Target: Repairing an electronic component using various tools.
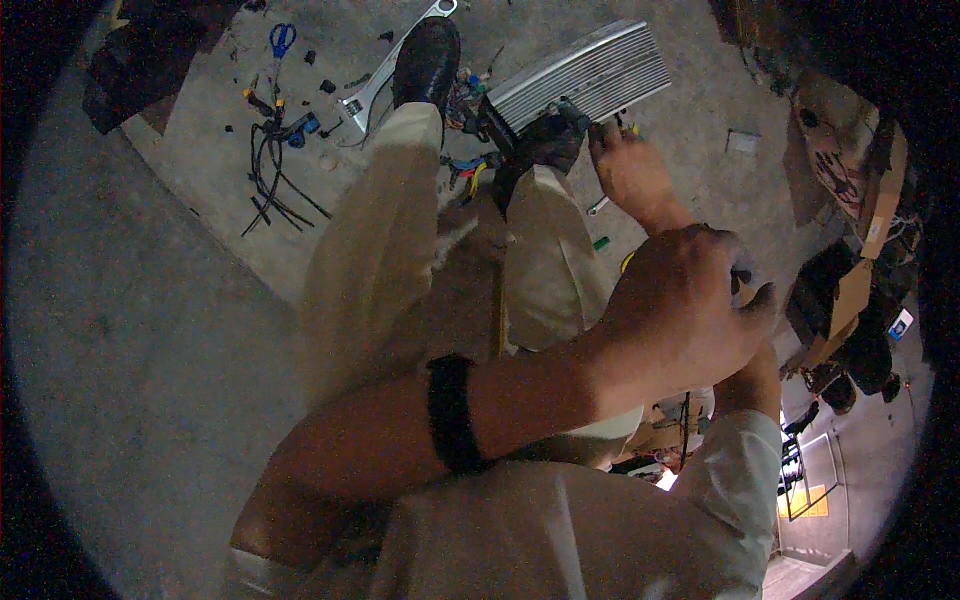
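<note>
My left hand [700, 300] crosses over my right forearm, its fingers curled and closed; a small dark thing shows by the fingertips, too hidden to name. A black band circles that wrist. Beyond it, my right hand [630, 175] reaches down to the near right edge of a silver finned metal block [590, 80]. Its fingers are bent around something small and dark that I cannot make out. The block lies tilted on the floor, with a black end piece at its left and my right shoe [552, 140] against its near side.
Left of my left shoe [428, 65] lies a large adjustable wrench [372, 100]. Farther left are blue-handled scissors [283, 40] and black cables [272, 180]. Coloured wires [468, 168] lie between my feet. Opened cardboard boxes [850, 300] stand on the right.
</note>
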A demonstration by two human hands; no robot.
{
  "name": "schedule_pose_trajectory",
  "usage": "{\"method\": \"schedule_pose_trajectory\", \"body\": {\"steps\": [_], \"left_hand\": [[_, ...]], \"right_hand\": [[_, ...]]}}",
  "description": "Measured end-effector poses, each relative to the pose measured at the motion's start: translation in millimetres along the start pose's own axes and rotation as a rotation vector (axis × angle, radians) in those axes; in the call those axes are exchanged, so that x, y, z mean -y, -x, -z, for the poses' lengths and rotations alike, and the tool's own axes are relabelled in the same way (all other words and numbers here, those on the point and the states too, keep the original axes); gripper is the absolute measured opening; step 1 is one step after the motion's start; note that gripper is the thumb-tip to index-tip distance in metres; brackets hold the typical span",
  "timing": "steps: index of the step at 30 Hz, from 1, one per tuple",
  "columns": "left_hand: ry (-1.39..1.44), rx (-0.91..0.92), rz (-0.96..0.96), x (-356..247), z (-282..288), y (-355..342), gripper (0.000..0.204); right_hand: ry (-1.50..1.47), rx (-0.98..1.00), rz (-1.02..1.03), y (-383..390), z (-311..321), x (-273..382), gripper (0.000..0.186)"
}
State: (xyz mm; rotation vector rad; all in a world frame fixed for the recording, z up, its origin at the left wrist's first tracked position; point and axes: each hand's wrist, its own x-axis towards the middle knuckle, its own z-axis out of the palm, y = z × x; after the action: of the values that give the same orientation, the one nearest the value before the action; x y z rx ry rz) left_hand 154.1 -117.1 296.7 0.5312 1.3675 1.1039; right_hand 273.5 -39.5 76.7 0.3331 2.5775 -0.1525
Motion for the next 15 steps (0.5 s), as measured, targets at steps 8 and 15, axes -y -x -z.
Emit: {"method": "schedule_pose_trajectory", "body": {"steps": [8,15], "left_hand": [[-0.077,0.005,-0.019,2,11,-2,0.036],[-0.052,0.052,-0.001,2,-1,-6,0.035]], "right_hand": [[-0.551,-0.164,-0.543,-15,-21,14,0.022],[-1.456,-0.083,-1.150,-26,-19,2,0.025]]}}
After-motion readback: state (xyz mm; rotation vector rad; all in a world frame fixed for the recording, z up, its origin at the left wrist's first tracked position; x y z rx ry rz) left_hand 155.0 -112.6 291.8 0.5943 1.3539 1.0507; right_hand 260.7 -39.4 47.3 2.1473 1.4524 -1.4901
